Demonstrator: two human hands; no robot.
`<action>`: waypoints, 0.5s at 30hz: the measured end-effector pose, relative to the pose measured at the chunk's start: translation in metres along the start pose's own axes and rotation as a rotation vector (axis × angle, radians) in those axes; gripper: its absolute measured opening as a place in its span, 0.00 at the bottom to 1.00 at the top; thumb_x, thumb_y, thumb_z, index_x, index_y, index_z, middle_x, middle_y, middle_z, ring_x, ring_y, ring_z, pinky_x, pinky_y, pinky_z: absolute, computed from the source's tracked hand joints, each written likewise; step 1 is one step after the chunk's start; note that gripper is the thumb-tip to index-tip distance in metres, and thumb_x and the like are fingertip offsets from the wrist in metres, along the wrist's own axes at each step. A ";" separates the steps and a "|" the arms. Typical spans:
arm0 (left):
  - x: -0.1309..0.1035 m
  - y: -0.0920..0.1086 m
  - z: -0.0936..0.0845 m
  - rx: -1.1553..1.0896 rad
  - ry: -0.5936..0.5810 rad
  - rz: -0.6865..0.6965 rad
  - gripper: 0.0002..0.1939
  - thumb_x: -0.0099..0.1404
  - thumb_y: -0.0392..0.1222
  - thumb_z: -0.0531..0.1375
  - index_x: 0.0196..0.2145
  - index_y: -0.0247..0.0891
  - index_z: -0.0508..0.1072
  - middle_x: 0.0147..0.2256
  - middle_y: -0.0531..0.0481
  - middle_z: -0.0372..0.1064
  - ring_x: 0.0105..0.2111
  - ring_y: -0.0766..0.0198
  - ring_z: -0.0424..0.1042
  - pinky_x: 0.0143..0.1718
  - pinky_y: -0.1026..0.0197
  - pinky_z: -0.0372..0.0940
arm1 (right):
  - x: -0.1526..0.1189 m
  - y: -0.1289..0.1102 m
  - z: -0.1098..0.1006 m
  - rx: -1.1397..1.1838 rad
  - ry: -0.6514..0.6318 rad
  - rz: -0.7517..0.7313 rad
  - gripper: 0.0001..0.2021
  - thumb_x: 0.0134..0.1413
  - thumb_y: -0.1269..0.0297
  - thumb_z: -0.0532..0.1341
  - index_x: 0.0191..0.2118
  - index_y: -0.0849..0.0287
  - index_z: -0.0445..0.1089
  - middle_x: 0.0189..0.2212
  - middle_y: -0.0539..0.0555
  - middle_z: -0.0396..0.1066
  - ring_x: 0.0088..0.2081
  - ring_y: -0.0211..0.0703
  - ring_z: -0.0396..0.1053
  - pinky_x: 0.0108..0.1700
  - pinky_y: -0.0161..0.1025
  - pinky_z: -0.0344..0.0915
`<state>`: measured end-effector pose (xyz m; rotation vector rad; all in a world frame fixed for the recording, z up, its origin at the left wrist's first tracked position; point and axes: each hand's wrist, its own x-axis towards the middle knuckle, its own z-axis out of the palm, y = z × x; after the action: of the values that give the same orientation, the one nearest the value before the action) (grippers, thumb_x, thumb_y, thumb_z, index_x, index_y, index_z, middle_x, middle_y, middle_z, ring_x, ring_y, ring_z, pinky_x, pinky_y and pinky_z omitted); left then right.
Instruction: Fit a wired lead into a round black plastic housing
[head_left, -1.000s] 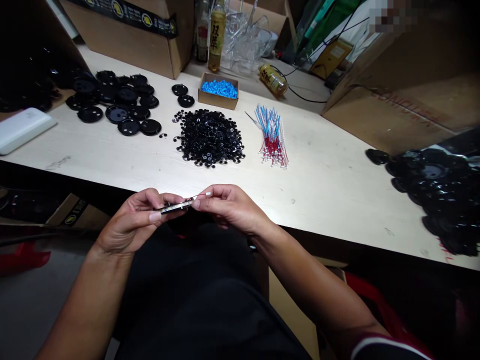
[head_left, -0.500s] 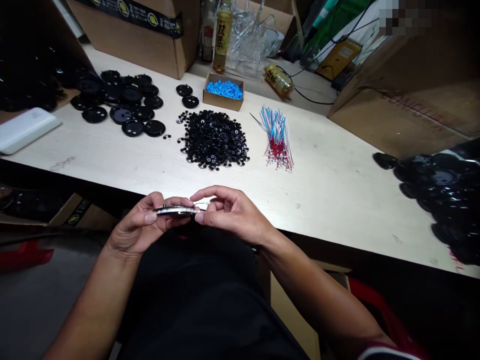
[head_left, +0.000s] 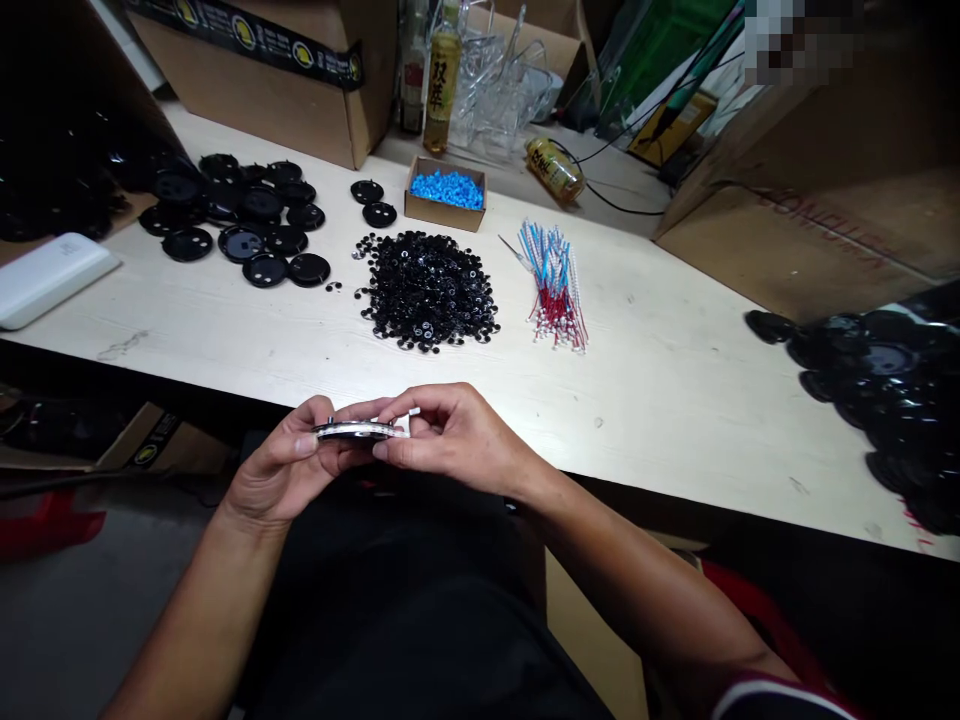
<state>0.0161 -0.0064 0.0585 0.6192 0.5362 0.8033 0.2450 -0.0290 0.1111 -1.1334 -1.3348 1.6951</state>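
Note:
Between my two hands, in front of the table's near edge, a round black plastic disc point(head_left: 352, 431) is seen edge-on, with a pale strip along its rim. My left hand point(head_left: 289, 460) is closed on the disc's left side, thumb at the rim. My right hand point(head_left: 442, 430) pinches its right end, thumb below and fingers above. A small white connector point(head_left: 413, 412) on a thin wire sticks up by my right fingers. Beyond my hands lie a heap of small black round parts point(head_left: 431, 290) and a bundle of blue, white and red wires point(head_left: 555, 285).
Black discs point(head_left: 262, 205) lie at the back left, near a white power bank point(head_left: 56, 278). A small cardboard box point(head_left: 445, 212) holds blue pieces. Bottles point(head_left: 441, 90) stand behind it; another bottle point(head_left: 555, 170) lies flat. More black parts point(head_left: 885, 380) pile up at the right beside a large carton point(head_left: 810, 200).
My right hand has shifted slightly left along the disc, and its index finger now bends down onto the rim. The disc stays in both hands. The view has tilted a little.

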 end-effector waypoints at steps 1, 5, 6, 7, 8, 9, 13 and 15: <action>0.000 0.002 -0.001 0.030 -0.008 -0.002 0.09 0.59 0.44 0.71 0.33 0.41 0.76 0.52 0.42 0.80 0.54 0.45 0.78 0.53 0.47 0.73 | 0.001 -0.001 -0.004 -0.036 -0.002 0.013 0.10 0.55 0.60 0.71 0.42 0.57 0.78 0.17 0.41 0.58 0.20 0.32 0.49 0.23 0.33 0.47; -0.001 0.017 0.001 0.220 -0.029 -0.017 0.15 0.62 0.43 0.69 0.47 0.41 0.79 0.58 0.36 0.75 0.61 0.39 0.71 0.60 0.40 0.68 | 0.004 -0.011 -0.019 -0.243 -0.002 0.011 0.09 0.54 0.62 0.70 0.40 0.59 0.79 0.18 0.41 0.55 0.21 0.32 0.50 0.24 0.33 0.46; -0.001 0.022 0.004 0.283 -0.018 -0.024 0.17 0.63 0.42 0.69 0.51 0.41 0.78 0.60 0.36 0.74 0.62 0.39 0.70 0.60 0.41 0.69 | 0.005 -0.014 -0.022 -0.316 0.003 0.002 0.09 0.54 0.63 0.69 0.40 0.59 0.80 0.19 0.42 0.56 0.21 0.31 0.51 0.25 0.33 0.47; -0.001 0.027 0.008 0.348 -0.003 -0.029 0.19 0.64 0.42 0.69 0.53 0.42 0.78 0.61 0.36 0.73 0.63 0.39 0.69 0.59 0.43 0.69 | 0.006 -0.018 -0.024 -0.392 0.013 -0.007 0.08 0.54 0.65 0.69 0.41 0.59 0.80 0.19 0.42 0.57 0.22 0.31 0.51 0.25 0.33 0.47; 0.000 0.031 0.012 0.408 0.012 -0.031 0.20 0.64 0.41 0.69 0.54 0.43 0.78 0.61 0.37 0.73 0.63 0.40 0.69 0.59 0.44 0.70 | 0.006 -0.022 -0.025 -0.462 0.020 -0.016 0.08 0.54 0.66 0.68 0.41 0.58 0.81 0.19 0.42 0.58 0.22 0.31 0.52 0.26 0.33 0.48; 0.001 0.035 0.017 0.463 0.025 -0.030 0.19 0.64 0.41 0.70 0.52 0.43 0.79 0.61 0.37 0.73 0.62 0.41 0.70 0.59 0.45 0.70 | 0.007 -0.027 -0.026 -0.522 0.023 -0.027 0.08 0.54 0.67 0.67 0.40 0.58 0.81 0.19 0.43 0.59 0.22 0.31 0.53 0.27 0.33 0.49; 0.010 0.043 0.033 0.592 0.051 -0.028 0.10 0.63 0.41 0.72 0.42 0.41 0.82 0.57 0.41 0.77 0.57 0.46 0.76 0.59 0.51 0.69 | 0.012 -0.040 -0.027 -0.662 0.028 -0.067 0.08 0.51 0.71 0.67 0.38 0.58 0.82 0.20 0.44 0.63 0.23 0.31 0.56 0.30 0.33 0.51; 0.016 0.045 0.038 0.609 0.053 -0.039 0.10 0.61 0.41 0.73 0.41 0.41 0.82 0.56 0.42 0.78 0.54 0.48 0.77 0.57 0.53 0.70 | 0.014 -0.045 -0.028 -0.691 0.030 -0.073 0.09 0.50 0.71 0.67 0.38 0.59 0.82 0.20 0.44 0.64 0.23 0.32 0.57 0.31 0.34 0.51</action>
<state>0.0283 0.0190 0.1124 1.1435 0.8490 0.6153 0.2652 0.0044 0.1489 -1.4432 -1.9908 1.1717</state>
